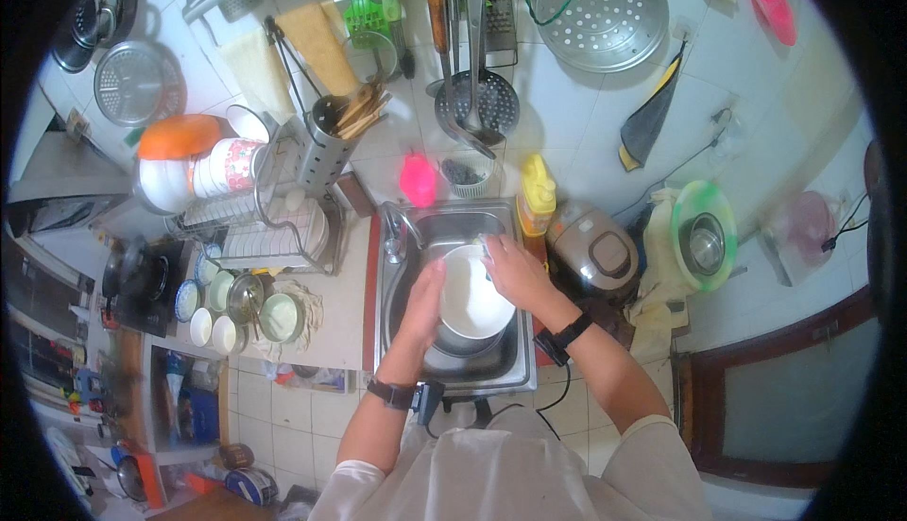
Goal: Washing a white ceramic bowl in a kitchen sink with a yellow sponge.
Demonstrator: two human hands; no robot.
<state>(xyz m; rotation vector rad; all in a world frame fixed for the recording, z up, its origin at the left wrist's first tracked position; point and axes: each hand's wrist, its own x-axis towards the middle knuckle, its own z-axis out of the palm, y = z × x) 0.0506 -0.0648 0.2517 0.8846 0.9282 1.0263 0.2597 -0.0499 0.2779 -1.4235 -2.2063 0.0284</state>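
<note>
Over a stainless steel sink (523, 372) I hold a white bowl (476, 301), its hollow side towards me. My left hand (425, 298) grips the bowl's left rim. At the upper right rim, my right hand (517, 273) holds a small pale cloth or sponge (486, 248) against the bowl; most of it is hidden by my fingers. Below the bowl, a round metal basin (464, 345) partly shows in the sink. The faucet (404, 220) stands at the sink's upper left corner, and I cannot tell whether water runs.
Left on the counter (340, 330) are several small bowls (280, 317) and a dish rack (266, 259) with plates. A yellow bottle (536, 198) and a rice cooker (595, 248) stand right of the sink. Behind it sit a pink scoop (419, 181) and a small basket (468, 175). Ladles (473, 60) hang above.
</note>
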